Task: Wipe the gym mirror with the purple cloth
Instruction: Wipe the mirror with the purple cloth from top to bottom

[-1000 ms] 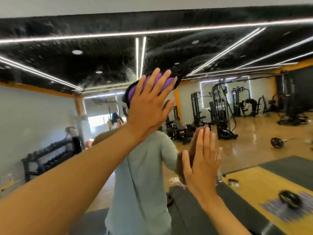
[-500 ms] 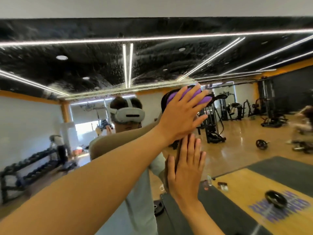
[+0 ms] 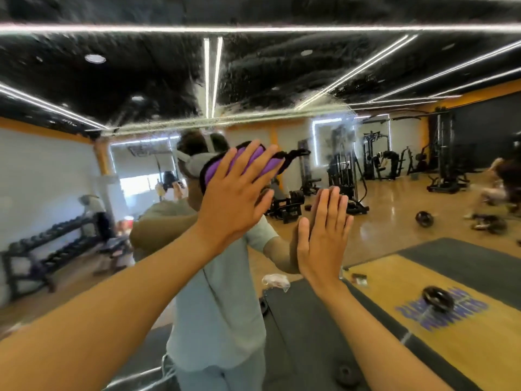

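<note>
The gym mirror (image 3: 282, 80) fills the view, its upper glass smeared with wet streaks. My left hand (image 3: 236, 196) reaches up from the lower left and presses the purple cloth (image 3: 214, 170) flat against the glass with spread fingers. The cloth has a dark edge and shows between and beyond my fingers, over the reflected headset. My right hand (image 3: 324, 238) rests flat on the mirror, lower and to the right, fingers together and holding nothing. My own reflection in a pale shirt stands behind both hands.
The mirror reflects the gym: a dumbbell rack (image 3: 48, 249) at the left, cable machines (image 3: 344, 170) behind, weight plates (image 3: 424, 218) on the wooden floor, and dark mats (image 3: 304, 334) at the bottom. Other people show as blurred reflections at the far right.
My left hand swept the cloth to the right across the glass, then back left over the reflected headset. My right hand stayed flat on the mirror.
</note>
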`<act>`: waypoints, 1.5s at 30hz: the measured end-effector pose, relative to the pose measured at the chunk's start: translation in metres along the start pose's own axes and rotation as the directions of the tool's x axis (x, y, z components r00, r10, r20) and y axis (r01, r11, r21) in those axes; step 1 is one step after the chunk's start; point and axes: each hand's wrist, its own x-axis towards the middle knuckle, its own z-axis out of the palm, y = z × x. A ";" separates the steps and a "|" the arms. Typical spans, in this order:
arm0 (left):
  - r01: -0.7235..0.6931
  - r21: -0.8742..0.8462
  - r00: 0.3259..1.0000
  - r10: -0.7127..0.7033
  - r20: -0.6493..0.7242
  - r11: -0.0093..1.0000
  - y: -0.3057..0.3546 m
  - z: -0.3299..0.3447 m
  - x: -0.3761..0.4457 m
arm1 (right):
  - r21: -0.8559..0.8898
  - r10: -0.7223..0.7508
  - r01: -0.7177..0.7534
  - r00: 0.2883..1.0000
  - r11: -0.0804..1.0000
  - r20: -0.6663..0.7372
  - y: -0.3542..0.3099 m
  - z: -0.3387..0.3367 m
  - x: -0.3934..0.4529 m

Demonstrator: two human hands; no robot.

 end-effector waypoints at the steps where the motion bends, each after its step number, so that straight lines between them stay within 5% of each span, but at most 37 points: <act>1: -0.039 -0.007 0.999 0.039 0.024 0.999 0.011 0.004 -0.012 | 0.009 -0.006 0.006 1.000 1.000 0.010 0.000 -0.001 0.000; 6: -0.218 -0.096 0.968 0.228 0.107 0.971 0.045 0.014 -0.069 | 0.126 -0.026 0.018 0.998 0.992 0.060 0.008 -0.013 -0.002; 11: -0.520 -0.121 0.827 0.534 0.174 0.845 0.026 0.009 -0.091 | 0.149 -0.100 0.081 0.988 0.986 0.121 0.019 -0.025 -0.002; 15: -0.204 -0.017 0.977 0.204 0.069 0.979 -0.015 -0.007 -0.041 | 0.123 -0.105 0.086 0.982 0.989 0.155 0.013 -0.033 -0.003; 17: -0.077 0.015 0.996 0.076 0.054 0.997 -0.017 -0.013 -0.029 | 0.089 -0.132 0.119 0.978 0.989 0.163 0.001 -0.033 -0.012; 25: 0.111 0.009 0.994 -0.111 0.021 0.994 0.004 -0.009 -0.118 | 0.163 -0.467 0.439 0.852 0.884 0.235 -0.060 -0.008 -0.086; 31: 0.236 0.002 0.970 -0.236 0.055 0.972 0.019 -0.016 -0.217 | 0.192 -0.506 0.471 0.829 0.861 0.237 -0.077 0.012 -0.110; 36: 0.309 0.038 0.945 -0.312 0.104 0.950 0.030 -0.018 -0.307 | 0.219 -0.673 0.637 0.687 0.739 0.272 -0.091 0.026 -0.152; 40: 0.479 0.083 0.860 -0.486 0.157 0.874 0.043 -0.024 -0.376 | 0.183 -0.697 0.677 0.656 0.713 0.290 -0.104 0.033 -0.169; 45: 0.793 0.088 0.592 -0.797 0.125 0.603 0.070 -0.024 -0.438 | 0.253 -0.851 0.836 0.389 0.487 0.353 -0.126 0.044 -0.215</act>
